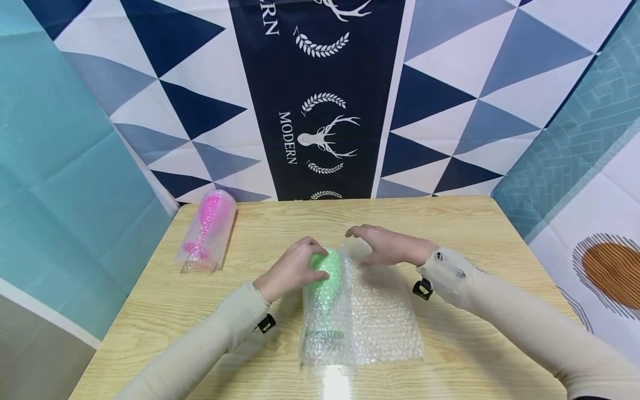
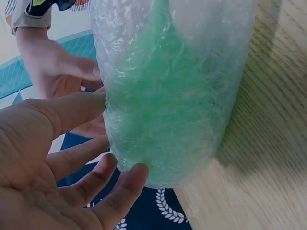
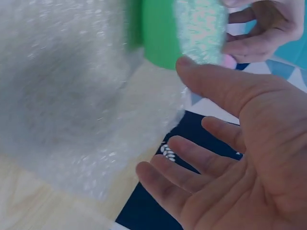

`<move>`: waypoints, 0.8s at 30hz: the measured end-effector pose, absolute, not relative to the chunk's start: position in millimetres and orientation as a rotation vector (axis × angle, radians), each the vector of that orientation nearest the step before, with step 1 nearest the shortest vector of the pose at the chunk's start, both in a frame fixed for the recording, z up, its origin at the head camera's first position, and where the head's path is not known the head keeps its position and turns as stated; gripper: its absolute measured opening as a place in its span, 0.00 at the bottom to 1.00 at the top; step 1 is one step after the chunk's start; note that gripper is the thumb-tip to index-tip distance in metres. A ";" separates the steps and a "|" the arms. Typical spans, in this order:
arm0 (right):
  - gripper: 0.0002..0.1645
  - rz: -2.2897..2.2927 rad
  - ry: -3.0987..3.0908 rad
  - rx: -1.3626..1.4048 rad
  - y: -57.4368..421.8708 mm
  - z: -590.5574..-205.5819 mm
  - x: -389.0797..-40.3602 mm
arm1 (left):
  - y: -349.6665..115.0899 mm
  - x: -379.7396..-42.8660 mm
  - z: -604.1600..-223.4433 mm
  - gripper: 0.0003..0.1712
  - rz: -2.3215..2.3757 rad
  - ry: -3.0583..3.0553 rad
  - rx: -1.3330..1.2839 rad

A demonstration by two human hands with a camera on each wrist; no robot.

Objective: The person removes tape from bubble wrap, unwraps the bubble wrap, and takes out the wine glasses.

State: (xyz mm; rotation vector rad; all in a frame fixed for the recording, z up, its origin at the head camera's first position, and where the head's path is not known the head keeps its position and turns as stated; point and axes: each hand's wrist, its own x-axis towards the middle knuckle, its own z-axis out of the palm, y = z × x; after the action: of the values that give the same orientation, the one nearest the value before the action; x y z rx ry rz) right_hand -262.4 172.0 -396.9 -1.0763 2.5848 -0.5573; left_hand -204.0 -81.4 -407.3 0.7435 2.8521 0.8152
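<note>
Head view: my left hand (image 1: 292,268) grips the green goblet (image 1: 326,286) — my right hand (image 1: 387,244), fingers loosely spread, sits near the bubble wrap (image 1: 387,316).

A pale wood-grain surface (image 1: 460,236) catches a bright white glare (image 1: 336,383). Behind it, a blue-and-white triangle-patterned backdrop (image 1: 445,108) flanks a dark navy deer-head panel (image 1: 327,75); teal wall covering (image 1: 65,166) hangs left.

The bubble wrap (image 1: 387,316) is glossy, bumpy plastic; the tabletop (image 1: 280,225), glossy wood-grain.
</note>
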 end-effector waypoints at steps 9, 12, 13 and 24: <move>0.29 -0.670 2.648 -1.175 150.4 -408.4 -273.2 | -85.7 -202.2 -411.8 0.30 0.851 2.869 0.749; 0.26 -0.692 2.666 -1.174 147.1 -416.6 -274.5 | -88.1 -200.8 -413.9 0.29 0.858 2.860 0.755; 0.25 -0.694 2.668 -1.167 146.4 -419.0 -274.6 | -89.0 -200.4 -414.6 0.29 0.857 2.857 0.762; 0.16 -0.714 2.677 -1.148 141.9 -433.8 -277.3 | -94.0 -198.1 -414.9 0.21 0.793 2.874 0.820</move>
State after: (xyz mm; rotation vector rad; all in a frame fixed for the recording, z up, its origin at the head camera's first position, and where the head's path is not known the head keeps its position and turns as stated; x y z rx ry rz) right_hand -277.3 141.9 -433.8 -1.1483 2.6772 -0.7140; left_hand -198.1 -94.0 -414.9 0.8195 2.8743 0.7926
